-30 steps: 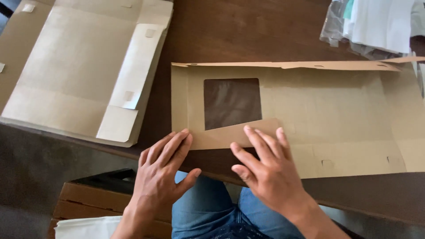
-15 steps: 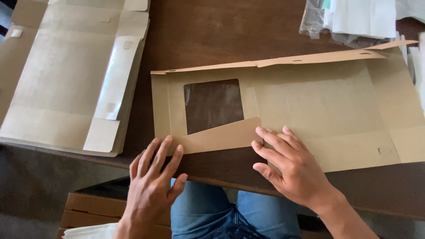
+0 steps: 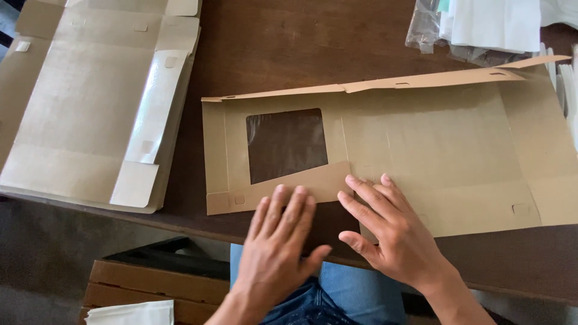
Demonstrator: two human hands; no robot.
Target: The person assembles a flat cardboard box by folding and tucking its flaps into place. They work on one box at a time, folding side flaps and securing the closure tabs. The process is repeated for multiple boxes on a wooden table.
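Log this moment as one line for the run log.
left hand: flat, fingertips on folded flap | right hand: flat on windowed cardboard box blank | stack of flat blanks: left on table

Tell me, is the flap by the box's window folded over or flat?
Folded over: the near flap lies on the cardboard sheet, covering the window's lower edge.

My one camera sits on my head, looking steeply down and close over the dark table point(image 3: 259, 54). The table's near edge crosses the lower frame; my lap shows below it, cardboard filling the table beyond.
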